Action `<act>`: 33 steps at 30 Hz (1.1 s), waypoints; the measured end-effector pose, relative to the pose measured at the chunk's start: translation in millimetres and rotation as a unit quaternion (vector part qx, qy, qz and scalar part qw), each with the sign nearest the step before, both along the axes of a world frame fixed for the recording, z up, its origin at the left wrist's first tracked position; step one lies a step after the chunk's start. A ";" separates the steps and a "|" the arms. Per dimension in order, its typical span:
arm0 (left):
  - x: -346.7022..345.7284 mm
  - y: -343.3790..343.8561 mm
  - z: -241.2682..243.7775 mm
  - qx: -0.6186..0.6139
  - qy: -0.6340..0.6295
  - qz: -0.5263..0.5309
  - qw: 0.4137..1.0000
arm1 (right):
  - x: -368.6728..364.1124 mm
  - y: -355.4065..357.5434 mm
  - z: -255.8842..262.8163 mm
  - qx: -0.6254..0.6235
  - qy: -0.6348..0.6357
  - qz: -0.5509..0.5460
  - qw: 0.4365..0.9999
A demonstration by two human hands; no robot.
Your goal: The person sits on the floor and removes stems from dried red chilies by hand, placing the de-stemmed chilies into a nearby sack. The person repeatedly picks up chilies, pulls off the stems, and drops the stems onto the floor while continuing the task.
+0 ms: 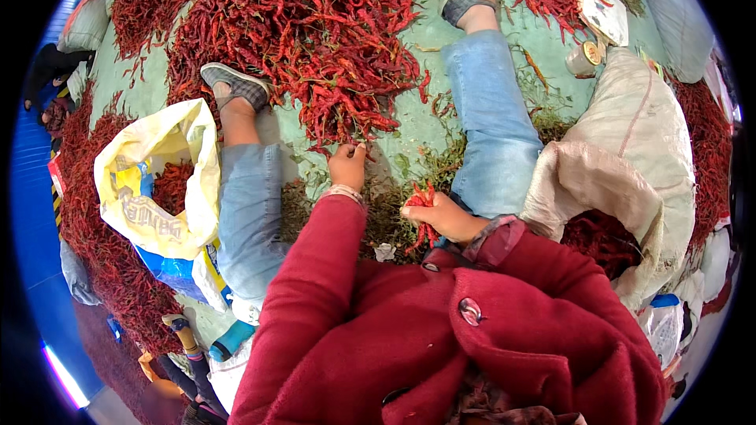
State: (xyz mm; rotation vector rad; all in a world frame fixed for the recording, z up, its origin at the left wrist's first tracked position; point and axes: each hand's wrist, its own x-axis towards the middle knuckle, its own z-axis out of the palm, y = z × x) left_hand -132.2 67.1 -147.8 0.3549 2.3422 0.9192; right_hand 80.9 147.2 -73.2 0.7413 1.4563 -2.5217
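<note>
A large heap of dried red chili peppers (319,29) spreads on the green ground sheet (422,130) between and beyond the person's legs. My left hand (347,168) is at the heap's near edge, fingers bent and touching a pepper or two; whether they grip one cannot be made out. Nearer the body, my right hand (446,218) is closed round a small bunch of red chili peppers (422,206) that stick out above and below the fist. Green and brown stems and leaf scraps (384,206) lie under both hands.
An open yellow-and-blue woven sack (156,236) holding peppers stands at left. At right, a large white woven sack (632,130) lies open with dark red peppers inside. A metal can (583,59) and a white board (602,9) lie beyond it. Other people are at the far left.
</note>
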 end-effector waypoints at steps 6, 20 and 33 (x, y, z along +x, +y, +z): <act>36.5 -30.3 34.6 0.137 -0.131 -0.033 0.981 | -3.1 3.4 -4.0 0.007 -0.013 -0.080 0.997; 118.7 -64.7 59.3 0.080 0.003 -0.269 0.960 | 18.0 -13.0 -11.7 0.075 0.054 -0.072 0.993; 99.3 -65.4 81.7 0.192 -0.225 -0.094 0.951 | 23.7 -16.3 4.1 0.083 0.094 0.040 0.991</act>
